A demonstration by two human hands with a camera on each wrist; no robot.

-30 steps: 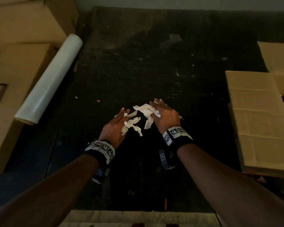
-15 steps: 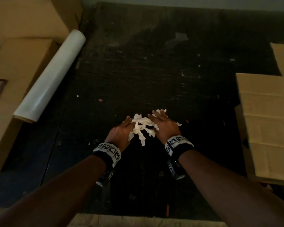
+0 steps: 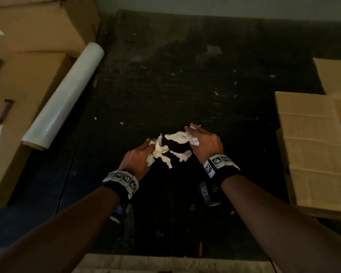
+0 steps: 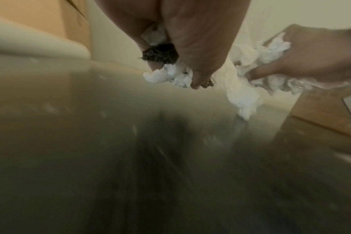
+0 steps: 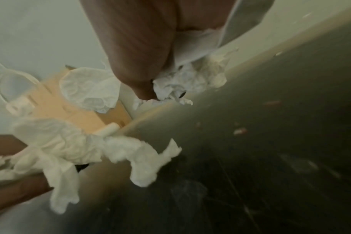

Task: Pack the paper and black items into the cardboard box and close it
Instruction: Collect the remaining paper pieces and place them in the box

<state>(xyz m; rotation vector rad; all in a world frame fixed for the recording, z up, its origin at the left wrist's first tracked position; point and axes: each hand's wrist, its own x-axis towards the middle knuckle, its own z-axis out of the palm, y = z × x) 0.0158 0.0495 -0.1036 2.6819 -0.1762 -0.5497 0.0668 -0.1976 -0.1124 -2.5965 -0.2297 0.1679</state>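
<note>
Dark scuffed worktop (image 3: 185,79), dim light, scraps scattered. Left hand (image 3: 138,160) clenched round crumpled white paper (image 3: 158,154), plus a small black item (image 4: 158,53) tucked against the palm. Right hand (image 3: 204,144) gripping another paper wad (image 3: 180,137). Both just above the worktop. Open cardboard box (image 3: 311,146) well apart, right side, flap out flat. Roll of film (image 3: 65,99) left. Risk: loose strips dangling between hands, likely to drop or tear on the carry; black item could slip out.

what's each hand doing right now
Left hand: fingers curled on crumpled white paper and a small black item.
Right hand: gripping crumpled white paper too.
</note>
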